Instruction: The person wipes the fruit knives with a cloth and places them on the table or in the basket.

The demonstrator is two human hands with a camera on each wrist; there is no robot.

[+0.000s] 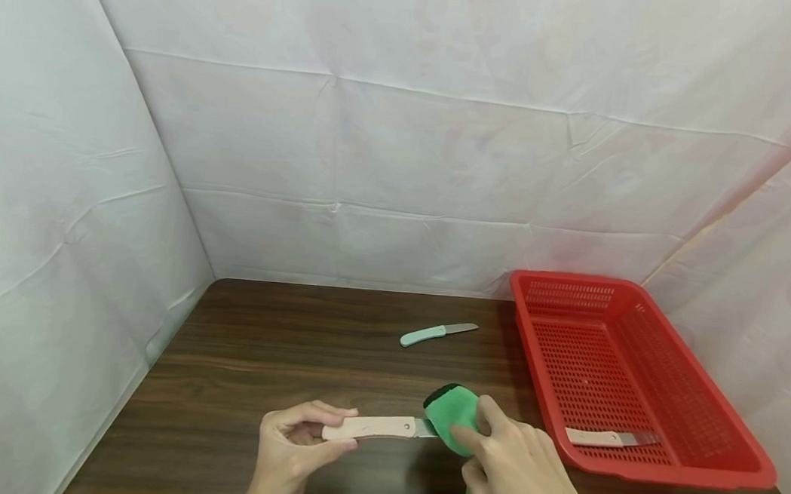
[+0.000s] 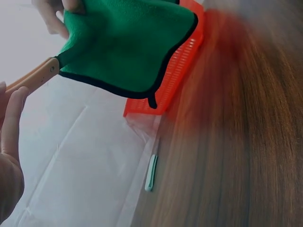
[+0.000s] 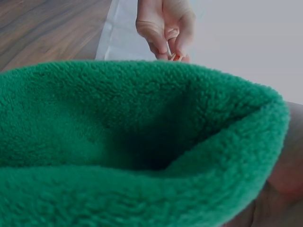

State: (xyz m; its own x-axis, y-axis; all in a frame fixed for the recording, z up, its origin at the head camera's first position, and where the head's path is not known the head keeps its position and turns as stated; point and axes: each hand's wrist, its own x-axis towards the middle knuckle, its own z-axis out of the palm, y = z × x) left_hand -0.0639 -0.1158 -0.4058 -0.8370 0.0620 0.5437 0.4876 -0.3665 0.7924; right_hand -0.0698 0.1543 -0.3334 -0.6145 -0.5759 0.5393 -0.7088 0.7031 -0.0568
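My left hand pinches the end of a pale wooden handle belonging to a folding knife, held level above the table with its blade pointing right. A green cloth with a black edge is folded over the blade, so only a short stretch of metal shows beside the handle. My right hand grips the cloth around that blade. In the left wrist view the cloth hangs in a wide flap beyond the handle. The right wrist view is mostly filled by the fuzzy cloth, which hides the blade.
A red plastic basket stands at the right of the dark wooden table; a wooden-handled knife lies inside it. Behind the hands, a mint-handled knife lies opened on the table. White sheeting surrounds the table's back and sides.
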